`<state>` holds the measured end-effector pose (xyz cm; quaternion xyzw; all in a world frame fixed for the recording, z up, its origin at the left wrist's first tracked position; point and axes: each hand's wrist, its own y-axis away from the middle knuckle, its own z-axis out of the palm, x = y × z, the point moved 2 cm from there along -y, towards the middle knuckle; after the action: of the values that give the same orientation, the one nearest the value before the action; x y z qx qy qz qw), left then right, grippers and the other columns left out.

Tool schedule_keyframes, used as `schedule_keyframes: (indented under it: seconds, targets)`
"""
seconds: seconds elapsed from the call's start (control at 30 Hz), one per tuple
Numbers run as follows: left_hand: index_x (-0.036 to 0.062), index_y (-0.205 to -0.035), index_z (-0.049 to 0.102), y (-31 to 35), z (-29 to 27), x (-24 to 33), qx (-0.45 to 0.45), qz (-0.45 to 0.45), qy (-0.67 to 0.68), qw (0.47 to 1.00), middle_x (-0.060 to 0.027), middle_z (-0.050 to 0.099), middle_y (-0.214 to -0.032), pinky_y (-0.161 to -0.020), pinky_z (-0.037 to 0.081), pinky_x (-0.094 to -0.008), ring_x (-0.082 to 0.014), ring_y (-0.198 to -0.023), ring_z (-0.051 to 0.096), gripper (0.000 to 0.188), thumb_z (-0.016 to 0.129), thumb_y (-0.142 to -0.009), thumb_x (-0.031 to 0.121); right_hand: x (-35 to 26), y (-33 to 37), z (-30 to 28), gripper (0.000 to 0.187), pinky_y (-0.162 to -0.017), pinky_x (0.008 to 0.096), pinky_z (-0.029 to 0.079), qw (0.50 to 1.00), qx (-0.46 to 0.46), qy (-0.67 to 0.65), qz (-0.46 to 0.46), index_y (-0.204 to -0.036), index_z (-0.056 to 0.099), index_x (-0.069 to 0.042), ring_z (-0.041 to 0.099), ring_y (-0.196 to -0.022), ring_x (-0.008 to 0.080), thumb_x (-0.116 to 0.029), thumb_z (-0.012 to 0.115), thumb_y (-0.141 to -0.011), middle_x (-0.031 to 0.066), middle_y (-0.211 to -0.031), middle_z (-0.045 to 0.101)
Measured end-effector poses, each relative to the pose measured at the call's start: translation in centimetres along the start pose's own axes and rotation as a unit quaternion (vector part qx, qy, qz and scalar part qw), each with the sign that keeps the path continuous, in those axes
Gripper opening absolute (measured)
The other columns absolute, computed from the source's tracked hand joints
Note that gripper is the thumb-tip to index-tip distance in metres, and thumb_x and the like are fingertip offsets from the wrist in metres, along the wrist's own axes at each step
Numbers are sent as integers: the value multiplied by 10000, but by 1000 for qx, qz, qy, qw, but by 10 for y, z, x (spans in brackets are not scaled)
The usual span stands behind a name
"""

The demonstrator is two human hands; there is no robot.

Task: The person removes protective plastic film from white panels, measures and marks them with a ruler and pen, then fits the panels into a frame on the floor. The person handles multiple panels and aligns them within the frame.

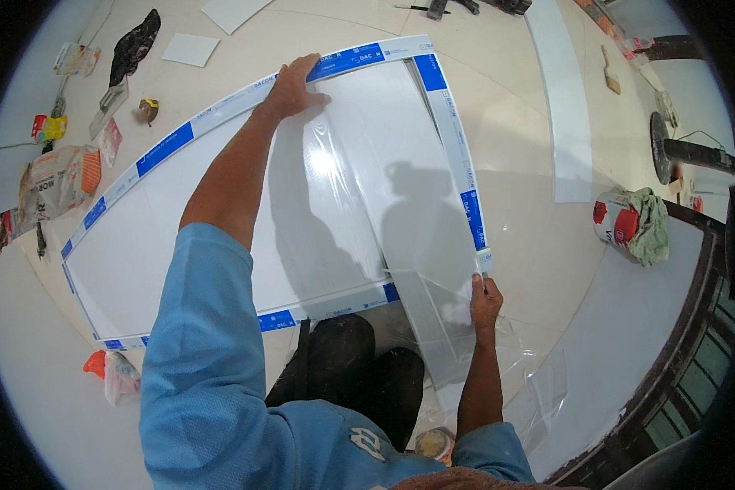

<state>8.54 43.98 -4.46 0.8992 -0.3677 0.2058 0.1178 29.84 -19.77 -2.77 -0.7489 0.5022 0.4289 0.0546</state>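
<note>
A large white panel (204,220) lies before me, edged by a frame (459,155) wrapped in blue and white protective film. My left hand (292,88) reaches across to the frame's far rail, fingers over its edge and thumb spread on the inner side. Down at the frame's near right corner, my right hand (486,304) is closed, its fingertips at the rail's end; exactly what they pinch is partly hidden. Clear plastic film (547,392) spreads about that hand and over a white strip (425,327). A narrow gap shows between panel and right rail.
A long white strip (563,122) lies to the right, near a paint can (614,219) draped with a green cloth (652,229) and a brush (612,77). At left are a tape measure (148,110), a trowel (109,106) and a printed bag (61,186).
</note>
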Motion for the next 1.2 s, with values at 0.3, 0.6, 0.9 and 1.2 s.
schedule_keyframes:
  seconds: [0.3, 0.6, 0.9, 1.2]
  targets:
    - [94, -1591, 448, -6, 4, -5, 2, -2, 19, 1000, -155, 458, -1629, -1283, 205, -614, -328, -1540, 382, 1035, 941, -725, 372, -5, 0, 1, 317, -611, 317, 412, 1000, -7, 13, 21, -835, 647, -3, 437, -681, 99, -249, 729, -1018, -16, -693, 488]
    - [53, -1587, 441, -18, 17, -13, -28, -23, 30, 999, -209, 452, -1611, -1276, 185, -625, -374, -1533, 375, 972, 790, -860, 595, 33, 41, -65, 372, -619, 362, 428, 998, 32, 32, 40, -766, 566, -2, 442, -675, 148, -232, 711, -1020, 25, -672, 491]
    - [97, -1591, 461, 23, 37, 24, 71, 62, -164, 982, -210, 406, -1663, -1255, 281, -590, -433, -1560, 322, 842, 769, -914, 492, 40, 36, -115, 456, -653, 385, 445, 982, 164, 63, 72, -760, 580, 28, 456, -694, 162, -317, 697, -1035, 53, -689, 521]
    - [156, -1434, 640, 261, 66, 194, -145, 207, 8, 968, -131, 571, -1538, -1275, 291, -550, -330, -1526, 408, 531, 774, -946, 318, 58, 16, -135, 489, -679, 387, 454, 971, 213, 64, 84, -781, 633, 35, 475, -698, 172, -370, 675, -1050, 68, -683, 550]
